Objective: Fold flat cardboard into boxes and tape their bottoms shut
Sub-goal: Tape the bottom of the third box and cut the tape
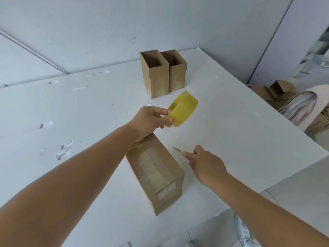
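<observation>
Centrally, just above mid-frame: left hand [148,122] pinching a yellow tape roll [181,108] at its near rim, thumb and fingers curled round the edge, roll lifted off the table and tilted. Below it, lower centre: cardboard box [156,172] standing upside down on the white table [231,113], taped bottom facing up, clear tape running along the seam and down onto the near side. Left wrist crossing over the box's far end; contact there not clear.

Right of the box, lower right of centre: right hand [204,163] curled round a small knife [176,149], only the thin grey blade tip showing past the fingers, pointing toward upper left. Blade close to the table; touching or not, cannot tell.

Upper centre: two finished boxes [163,75] upright, open tops up, side by side and touching, near the table's far edge.

Left half of the table: scattered scraps of clear tape [62,152].

Right edge of frame, beyond the table: heap of loose cardboard [277,91] on the floor.
</observation>
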Action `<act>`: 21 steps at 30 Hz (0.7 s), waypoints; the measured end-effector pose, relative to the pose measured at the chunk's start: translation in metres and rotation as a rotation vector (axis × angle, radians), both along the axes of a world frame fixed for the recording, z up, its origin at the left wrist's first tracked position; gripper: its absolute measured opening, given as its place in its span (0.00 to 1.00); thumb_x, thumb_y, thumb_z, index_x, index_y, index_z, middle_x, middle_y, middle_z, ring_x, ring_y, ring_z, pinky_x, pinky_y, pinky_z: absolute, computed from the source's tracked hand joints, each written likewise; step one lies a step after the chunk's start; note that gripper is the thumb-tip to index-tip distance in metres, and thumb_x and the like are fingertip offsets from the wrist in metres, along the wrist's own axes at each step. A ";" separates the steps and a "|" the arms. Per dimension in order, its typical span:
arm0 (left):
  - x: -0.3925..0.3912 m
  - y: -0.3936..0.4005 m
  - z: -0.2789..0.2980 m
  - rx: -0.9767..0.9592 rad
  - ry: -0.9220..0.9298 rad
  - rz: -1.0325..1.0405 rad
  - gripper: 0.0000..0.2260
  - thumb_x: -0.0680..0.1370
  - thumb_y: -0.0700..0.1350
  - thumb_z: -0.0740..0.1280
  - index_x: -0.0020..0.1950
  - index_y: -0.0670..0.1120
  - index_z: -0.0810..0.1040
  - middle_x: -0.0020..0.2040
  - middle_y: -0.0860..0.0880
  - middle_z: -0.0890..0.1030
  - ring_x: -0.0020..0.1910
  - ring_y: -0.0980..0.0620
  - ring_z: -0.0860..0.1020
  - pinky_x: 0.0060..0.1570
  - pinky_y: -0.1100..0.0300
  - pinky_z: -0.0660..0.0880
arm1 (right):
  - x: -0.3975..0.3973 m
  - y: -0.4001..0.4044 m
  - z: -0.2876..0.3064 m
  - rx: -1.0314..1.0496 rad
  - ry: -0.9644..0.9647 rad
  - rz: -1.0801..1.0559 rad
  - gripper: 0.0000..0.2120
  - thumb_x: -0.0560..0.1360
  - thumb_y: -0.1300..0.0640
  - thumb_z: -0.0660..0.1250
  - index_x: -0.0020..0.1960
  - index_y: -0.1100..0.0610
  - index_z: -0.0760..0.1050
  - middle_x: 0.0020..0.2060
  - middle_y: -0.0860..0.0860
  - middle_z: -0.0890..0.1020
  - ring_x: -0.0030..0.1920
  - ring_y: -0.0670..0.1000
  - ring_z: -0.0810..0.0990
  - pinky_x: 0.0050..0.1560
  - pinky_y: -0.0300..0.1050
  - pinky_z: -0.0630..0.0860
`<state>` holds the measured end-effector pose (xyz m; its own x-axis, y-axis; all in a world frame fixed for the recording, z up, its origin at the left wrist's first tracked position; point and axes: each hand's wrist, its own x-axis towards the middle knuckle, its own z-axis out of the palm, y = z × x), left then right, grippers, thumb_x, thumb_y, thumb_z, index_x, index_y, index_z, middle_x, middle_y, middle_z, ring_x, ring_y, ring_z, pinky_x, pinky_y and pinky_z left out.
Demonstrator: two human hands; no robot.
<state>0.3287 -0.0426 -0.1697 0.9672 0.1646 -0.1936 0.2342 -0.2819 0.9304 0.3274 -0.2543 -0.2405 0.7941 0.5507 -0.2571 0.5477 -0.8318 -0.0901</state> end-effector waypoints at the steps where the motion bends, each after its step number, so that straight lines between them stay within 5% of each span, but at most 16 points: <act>1: 0.000 0.000 0.000 0.003 0.009 -0.001 0.10 0.72 0.42 0.74 0.53 0.47 0.84 0.37 0.50 0.83 0.32 0.60 0.75 0.36 0.73 0.72 | 0.000 0.001 -0.008 0.040 0.041 -0.044 0.23 0.79 0.58 0.57 0.72 0.43 0.62 0.53 0.52 0.68 0.42 0.53 0.69 0.37 0.47 0.67; 4: -0.001 -0.001 -0.001 0.007 0.029 -0.002 0.11 0.72 0.42 0.75 0.54 0.46 0.83 0.36 0.50 0.83 0.31 0.60 0.74 0.35 0.73 0.71 | 0.004 0.003 -0.021 0.074 0.005 -0.051 0.24 0.80 0.54 0.56 0.74 0.43 0.58 0.58 0.52 0.70 0.55 0.55 0.70 0.44 0.45 0.71; 6: -0.001 -0.003 0.000 0.001 0.032 0.002 0.11 0.72 0.42 0.75 0.53 0.46 0.83 0.35 0.51 0.83 0.30 0.61 0.74 0.34 0.73 0.71 | 0.006 0.010 -0.014 0.366 0.051 -0.168 0.18 0.79 0.46 0.58 0.68 0.47 0.70 0.55 0.49 0.76 0.57 0.53 0.72 0.48 0.43 0.73; 9: -0.001 -0.004 0.001 -0.008 0.036 -0.003 0.09 0.72 0.42 0.75 0.52 0.47 0.84 0.36 0.50 0.83 0.32 0.60 0.75 0.35 0.72 0.72 | -0.003 0.033 0.017 0.977 0.518 -0.499 0.19 0.66 0.33 0.63 0.43 0.47 0.79 0.36 0.41 0.82 0.42 0.38 0.79 0.35 0.29 0.72; 11: -0.001 -0.004 0.002 -0.002 0.050 -0.001 0.10 0.71 0.43 0.75 0.52 0.47 0.84 0.37 0.50 0.84 0.34 0.57 0.75 0.36 0.71 0.72 | -0.008 0.049 0.028 1.099 0.736 -0.584 0.24 0.61 0.31 0.65 0.43 0.50 0.80 0.39 0.44 0.83 0.43 0.40 0.80 0.37 0.33 0.73; 14: -0.001 -0.004 0.001 -0.023 0.067 0.019 0.12 0.71 0.43 0.75 0.54 0.46 0.83 0.38 0.47 0.84 0.36 0.56 0.77 0.39 0.69 0.72 | -0.010 0.066 0.034 1.209 0.838 -0.677 0.18 0.66 0.38 0.70 0.45 0.52 0.80 0.44 0.46 0.84 0.49 0.46 0.80 0.47 0.42 0.73; 17: -0.004 -0.003 0.000 -0.046 0.065 0.024 0.11 0.72 0.42 0.75 0.54 0.45 0.83 0.36 0.50 0.84 0.32 0.60 0.77 0.35 0.71 0.72 | -0.010 0.072 0.035 1.275 0.891 -0.782 0.10 0.70 0.49 0.72 0.40 0.55 0.81 0.41 0.50 0.85 0.43 0.50 0.80 0.50 0.49 0.75; 21: -0.003 -0.003 -0.001 -0.136 -0.011 0.150 0.07 0.74 0.44 0.72 0.52 0.47 0.83 0.36 0.53 0.84 0.33 0.58 0.76 0.39 0.67 0.73 | -0.019 0.072 0.035 1.289 0.999 -0.803 0.10 0.72 0.55 0.71 0.44 0.63 0.80 0.34 0.51 0.84 0.33 0.50 0.81 0.32 0.41 0.78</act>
<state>0.3258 -0.0452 -0.1704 0.9359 0.2804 -0.2131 0.2534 -0.1160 0.9604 0.3086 -0.1824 -0.2057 0.7692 0.3714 -0.5199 -0.5637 0.0113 -0.8259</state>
